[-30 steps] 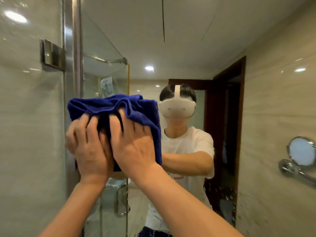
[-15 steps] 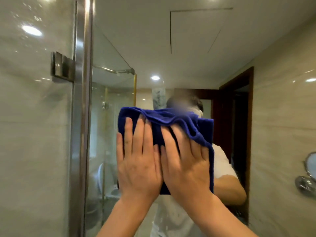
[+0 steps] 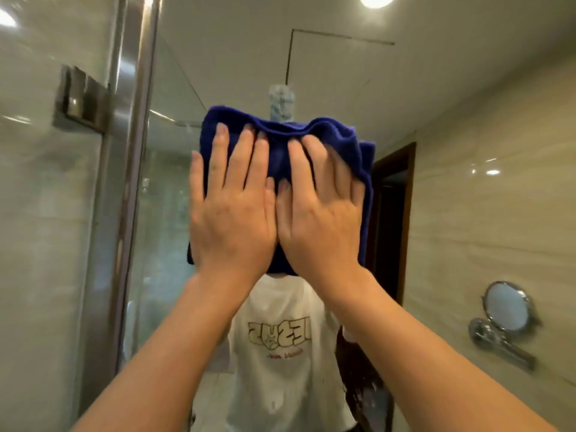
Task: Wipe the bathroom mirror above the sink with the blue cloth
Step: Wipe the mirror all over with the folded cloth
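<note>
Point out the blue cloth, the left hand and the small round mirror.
blue cloth (image 3: 280,129): head view, bunched top edge.
left hand (image 3: 232,219): head view, back of hand.
small round mirror (image 3: 506,305): head view, glass centre.

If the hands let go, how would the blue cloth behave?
The blue cloth is probably soft and floppy: it bunches into folds above the left hand and right hand. Released, it would likely slide down the mirror.

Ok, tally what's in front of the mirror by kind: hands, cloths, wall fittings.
Hands: 2, the left hand and the right hand, both flat on the cloth.
Cloths: 1, the blue cloth.
Wall fittings: 2, the round shaving mirror and the metal bracket.
Total: 5
</note>
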### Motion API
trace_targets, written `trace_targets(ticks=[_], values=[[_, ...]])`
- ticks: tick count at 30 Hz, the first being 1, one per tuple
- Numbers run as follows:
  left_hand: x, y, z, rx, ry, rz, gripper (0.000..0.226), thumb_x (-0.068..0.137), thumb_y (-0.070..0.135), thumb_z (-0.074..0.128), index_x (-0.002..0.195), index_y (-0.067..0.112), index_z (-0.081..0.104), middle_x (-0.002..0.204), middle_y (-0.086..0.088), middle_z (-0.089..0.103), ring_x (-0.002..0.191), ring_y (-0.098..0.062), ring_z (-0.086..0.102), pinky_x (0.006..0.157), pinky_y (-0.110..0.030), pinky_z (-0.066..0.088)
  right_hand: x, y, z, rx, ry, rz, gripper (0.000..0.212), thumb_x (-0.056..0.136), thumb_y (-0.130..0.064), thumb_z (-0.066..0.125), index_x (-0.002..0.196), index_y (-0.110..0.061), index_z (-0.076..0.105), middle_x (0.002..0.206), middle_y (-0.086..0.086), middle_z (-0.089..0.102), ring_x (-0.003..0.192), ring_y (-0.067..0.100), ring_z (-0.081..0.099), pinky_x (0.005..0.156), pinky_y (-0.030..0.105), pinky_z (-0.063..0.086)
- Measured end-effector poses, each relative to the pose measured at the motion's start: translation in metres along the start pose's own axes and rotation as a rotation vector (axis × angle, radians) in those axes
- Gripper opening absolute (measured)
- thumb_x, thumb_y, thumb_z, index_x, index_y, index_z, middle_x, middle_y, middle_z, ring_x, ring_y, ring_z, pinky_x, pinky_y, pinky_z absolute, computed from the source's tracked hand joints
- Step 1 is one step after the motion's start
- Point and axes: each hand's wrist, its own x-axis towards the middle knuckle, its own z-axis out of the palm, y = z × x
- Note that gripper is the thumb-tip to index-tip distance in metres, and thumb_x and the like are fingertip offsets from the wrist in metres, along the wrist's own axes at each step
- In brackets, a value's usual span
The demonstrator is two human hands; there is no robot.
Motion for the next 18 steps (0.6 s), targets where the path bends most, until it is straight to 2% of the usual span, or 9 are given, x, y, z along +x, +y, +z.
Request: trace_targets(ticks=[3,8,12,16,18], values=[[0.0,0.018,0.006,-0.016,-0.005,0.025,0.051,0.104,0.028,0.028,0.152,0.013,0.032,0.16,-0.005,0.03,0.15,-0.027,0.017,0.122,-0.049,0.014,-0.002,0.018,-0.006,-0.113,-0.03,0.034,0.047,0.099,-0.034,0.037,0.141,-0.016,0.05,0.149,0.011,0.043,0.141,0.031,0.034,0.112,0.045,0.028],[-0.043,0.014,0.001,-0.074,-0.032,0.006,0.05,0.105,0.029,0.028,0.153,0.015,0.03,0.16,-0.005,0.029,0.15,-0.026,0.017,0.123,-0.048,0.012,-0.042,0.011,-0.013,-0.088,-0.088,0.046,0.048,0.102,-0.033,0.032,0.144,-0.015,0.046,0.152,0.017,0.037,0.144,0.035,0.028,0.115,0.051,0.027],[-0.109,-0.02,-0.016,-0.047,-0.093,-0.068,0.05,0.106,0.027,0.026,0.154,0.013,0.027,0.161,-0.007,0.024,0.151,-0.026,0.011,0.123,-0.049,0.006,-0.096,-0.031,-0.015,-0.021,-0.156,0.016,0.046,0.102,-0.033,0.035,0.142,-0.015,0.049,0.151,0.017,0.038,0.144,0.035,0.028,0.113,0.051,0.029],[-0.159,-0.049,-0.04,-0.042,-0.052,-0.075,0.051,0.106,0.025,0.031,0.153,0.008,0.026,0.16,-0.012,0.025,0.151,-0.024,0.006,0.122,-0.05,0.002,-0.142,-0.071,-0.01,0.064,-0.196,0.022,0.043,0.1,-0.032,0.042,0.14,-0.017,0.051,0.15,0.015,0.04,0.143,0.033,0.03,0.115,0.05,0.027],[-0.19,-0.081,-0.011,-0.013,-0.129,-0.114,0.054,0.107,0.03,0.025,0.156,0.009,0.017,0.162,-0.015,0.019,0.152,-0.029,0.009,0.122,-0.051,0.005,-0.149,-0.08,-0.008,0.084,-0.2,0.027,0.043,0.099,-0.032,0.046,0.139,-0.018,0.052,0.15,0.014,0.041,0.144,0.032,0.031,0.115,0.049,0.028]])
